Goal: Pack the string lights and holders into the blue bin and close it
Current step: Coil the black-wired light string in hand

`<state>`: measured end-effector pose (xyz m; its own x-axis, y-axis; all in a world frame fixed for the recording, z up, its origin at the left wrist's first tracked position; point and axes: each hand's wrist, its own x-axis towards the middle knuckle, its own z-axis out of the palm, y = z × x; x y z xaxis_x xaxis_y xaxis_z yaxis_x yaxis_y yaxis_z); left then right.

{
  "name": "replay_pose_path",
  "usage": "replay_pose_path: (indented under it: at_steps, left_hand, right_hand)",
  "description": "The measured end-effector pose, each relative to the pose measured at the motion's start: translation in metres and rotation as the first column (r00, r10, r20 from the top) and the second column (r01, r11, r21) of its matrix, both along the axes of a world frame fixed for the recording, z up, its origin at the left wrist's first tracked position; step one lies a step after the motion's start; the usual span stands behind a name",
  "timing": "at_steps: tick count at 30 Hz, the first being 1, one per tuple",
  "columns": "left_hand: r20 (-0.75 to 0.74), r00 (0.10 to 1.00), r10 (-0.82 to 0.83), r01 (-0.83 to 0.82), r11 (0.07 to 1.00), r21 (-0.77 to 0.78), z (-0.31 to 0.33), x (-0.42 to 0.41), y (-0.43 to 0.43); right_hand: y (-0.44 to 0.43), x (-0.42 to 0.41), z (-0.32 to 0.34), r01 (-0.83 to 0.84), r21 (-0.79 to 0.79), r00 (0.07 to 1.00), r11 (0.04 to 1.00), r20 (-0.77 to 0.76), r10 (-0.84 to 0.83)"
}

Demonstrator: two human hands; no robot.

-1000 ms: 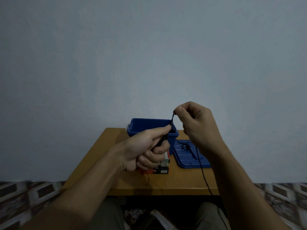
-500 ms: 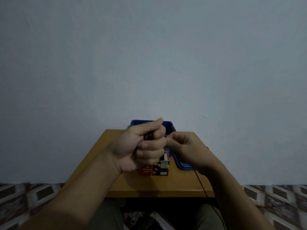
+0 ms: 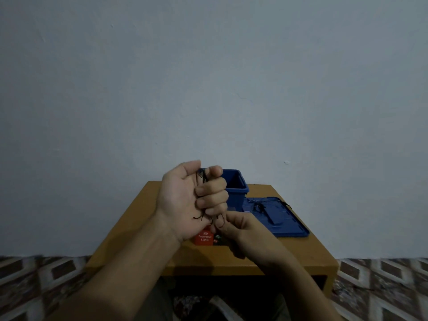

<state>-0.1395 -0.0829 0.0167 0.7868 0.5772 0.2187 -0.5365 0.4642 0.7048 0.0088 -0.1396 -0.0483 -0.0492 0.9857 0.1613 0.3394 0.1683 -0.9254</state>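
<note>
Wood-tone surface (image 3: 143, 218) carries everything. Blue lid (image 3: 289, 225) lies flat at the right, just beside the open blue bin (image 3: 236, 184) at the back. Left hand (image 3: 185, 200) is raised in front of the bin, with the right hand (image 3: 245, 232) just below it. Red lights box (image 3: 203, 237) sits under the hands. Black string lights (image 3: 201, 178): coil clenched in the left fingers, loose loop apparently pinched by the right. Small dark pieces (image 3: 261, 208), likely holders, are on the lid. Step: winding the strand. Next: tuck the tail and lower the bundle into the bin without it springing loose.

red box (image 3: 203, 238) | white print | "led decorative lights"
</note>
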Motion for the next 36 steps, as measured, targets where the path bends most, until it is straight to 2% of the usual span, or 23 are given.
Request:
replay_pose_path:
  at_steps: [5, 10, 17, 20, 24, 28, 33, 36]
  left_hand:
    - [-0.086, 0.991, 0.105, -0.101, 0.994, 0.049, -0.001, 0.003, -0.001]
    - [-0.082, 0.983, 0.162, -0.152, 0.982, 0.107, -0.009, 0.006, 0.003]
    - [-0.040, 0.893, 0.449, -0.451, 0.891, -0.059, -0.014, 0.015, 0.013]
    - [-0.053, 0.849, 0.526, -0.527, 0.850, -0.002, -0.016, 0.016, 0.012]
    - [-0.019, 0.851, 0.525, -0.525, 0.851, 0.020, -0.017, 0.012, 0.011]
    - [-0.068, 0.841, 0.536, -0.525, 0.841, 0.135, -0.017, 0.010, 0.015]
    - [-0.069, 0.806, 0.587, -0.566, 0.800, 0.197, -0.019, 0.011, 0.019]
    - [-0.121, 0.773, 0.623, -0.555, 0.757, 0.345, -0.021, 0.008, 0.021]
  right_hand:
    - [-0.002, -0.006, -0.001, 0.008, 0.034, 1.000, 0.999, 0.016, -0.009]
    - [-0.005, -0.005, -0.001, 0.017, 0.062, 0.998, 0.998, 0.052, -0.020]
    - [-0.010, -0.009, 0.003, 0.027, 0.070, 0.983, 0.997, 0.179, -0.039]
    - [-0.012, -0.012, 0.006, 0.021, 0.067, 0.978, 0.998, 0.205, -0.034]
    - [-0.013, -0.013, 0.007, 0.025, 0.069, 0.972, 0.997, 0.232, -0.041]
    - [-0.013, -0.012, 0.008, 0.044, 0.060, 0.968, 0.997, 0.245, -0.057]
    - [-0.014, -0.011, 0.009, 0.088, 0.081, 0.958, 0.993, 0.264, -0.107]
    - [-0.016, -0.009, 0.014, 0.101, 0.096, 0.949, 0.990, 0.290, -0.124]
